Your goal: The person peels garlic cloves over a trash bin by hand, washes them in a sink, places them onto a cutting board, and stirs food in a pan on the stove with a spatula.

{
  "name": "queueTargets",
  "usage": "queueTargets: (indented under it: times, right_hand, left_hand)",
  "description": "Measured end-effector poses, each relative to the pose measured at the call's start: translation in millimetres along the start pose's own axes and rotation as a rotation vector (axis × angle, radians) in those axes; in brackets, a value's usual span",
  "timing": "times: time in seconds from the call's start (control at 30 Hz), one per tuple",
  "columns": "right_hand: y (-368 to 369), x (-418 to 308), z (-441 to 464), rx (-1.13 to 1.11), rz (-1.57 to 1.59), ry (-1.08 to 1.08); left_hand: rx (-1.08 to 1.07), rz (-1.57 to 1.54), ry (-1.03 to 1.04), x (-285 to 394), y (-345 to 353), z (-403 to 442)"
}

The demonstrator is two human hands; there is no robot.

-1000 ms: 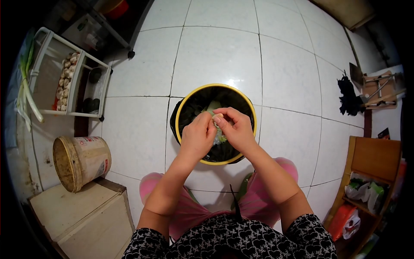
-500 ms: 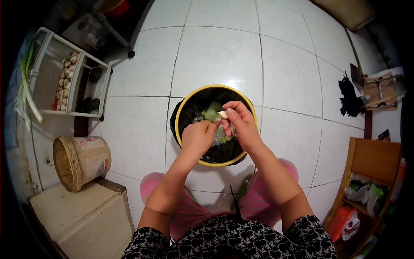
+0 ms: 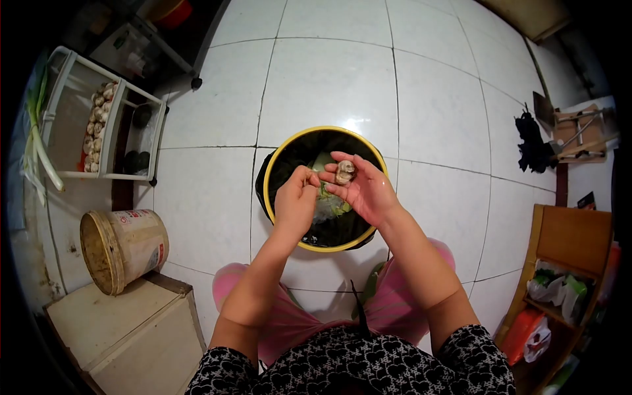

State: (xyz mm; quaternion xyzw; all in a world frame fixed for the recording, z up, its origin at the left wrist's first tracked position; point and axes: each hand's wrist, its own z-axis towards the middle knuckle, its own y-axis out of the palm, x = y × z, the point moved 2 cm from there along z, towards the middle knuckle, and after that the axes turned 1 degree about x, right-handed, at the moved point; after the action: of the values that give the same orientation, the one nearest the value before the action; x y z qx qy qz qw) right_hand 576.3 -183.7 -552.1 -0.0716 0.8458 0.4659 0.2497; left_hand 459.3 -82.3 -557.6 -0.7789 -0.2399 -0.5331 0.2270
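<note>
cradling garlic (image 3: 345, 172), right hand (image 3: 370, 192) hovers by pinched left hand (image 3: 296, 197) over bin (image 3: 327, 249) on tiled floor (image 3: 329, 76)

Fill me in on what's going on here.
A person is handling garlic over a bin. The right hand, palm up, holds what looks like a garlic bulb in its curled fingers. The left hand is beside it, fingertips pinched together; whether they hold anything is too small to tell. Below, the yellow-rimmed bin has greenish scraps in it.
</note>
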Motion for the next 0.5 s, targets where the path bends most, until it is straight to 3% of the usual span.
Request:
queueTargets:
  times: [0.03, 0.07, 0.13, 0.27, 0.37, 0.43, 0.5]
  right_hand:
    - [2.9, -0.4, -1.0, 0.039, 0.060, 0.026]
    - [2.7, 0.0, -1.2, 0.039, 0.060, 0.026]
    - [3.0, 1.9, -1.8, -0.031, 0.113, 0.054]
    - [2.4, 3.3, -2.4, -0.047, 0.084, 0.087]
    - [5.3, 4.5, -5.6, 0.013, -0.071, 0.044]
    - [6.5, 5.2, -6.5, 0.062, -0.349, -0.052]
    - [8.0, 7.6, -6.7, 0.049, -0.363, -0.074]
  left_hand:
    - [0.030, 0.263, 0.137, 6.4, -1.6, -1.7]
    - [0.030, 0.263, 0.138, 11.1, 1.0, -3.9]
    - [0.116, 0.374, 0.367, 29.1, 10.0, -9.7]
    - [0.164, 0.470, 0.453, 29.4, 13.9, -9.6]
    - [0.209, 0.445, 0.451, 35.6, 13.4, -10.6]
    - [0.221, 0.547, 0.451, 40.6, 12.0, -12.4]
    - [0.230, 0.540, 0.461, 38.9, 11.1, -12.0]
